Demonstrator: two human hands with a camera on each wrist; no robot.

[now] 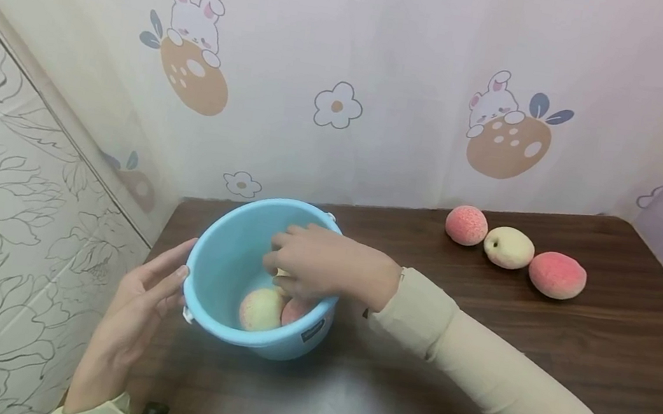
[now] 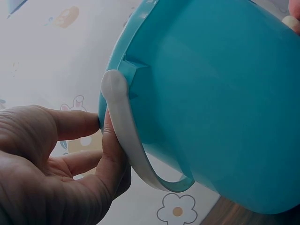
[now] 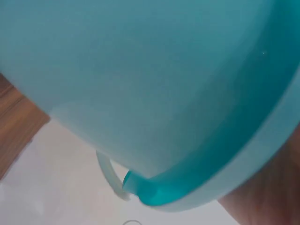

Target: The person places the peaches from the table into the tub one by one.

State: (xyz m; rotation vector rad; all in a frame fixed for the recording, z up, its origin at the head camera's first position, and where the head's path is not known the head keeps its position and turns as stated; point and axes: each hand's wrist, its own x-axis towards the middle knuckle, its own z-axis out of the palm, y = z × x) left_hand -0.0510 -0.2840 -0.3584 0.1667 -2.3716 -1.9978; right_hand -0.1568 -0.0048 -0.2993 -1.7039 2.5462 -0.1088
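Sleeve [image 1: 493,371] hides some table [image 1: 609,359]; left hand [image 1: 136,303] pinches bucket [image 1: 234,264], right hand [image 1: 321,258] grips peach [image 1: 281,273] inside; three peaches [image 1: 509,249] beyond.

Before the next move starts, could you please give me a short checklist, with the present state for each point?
1. Left hand holding the rim of the blue bucket: ok, thumb on the rim.
2. White handle out of the bucket's opening: ok, it hangs outside.
3. Right hand clear of the bucket: not ok, it reaches inside over the rim.
4. Right hand's fingers free of fruit: cannot tell, the hand hides most of what is under it.
5. All visible fruits inside the bucket: not ok, three peach-like fruits lie on the table.
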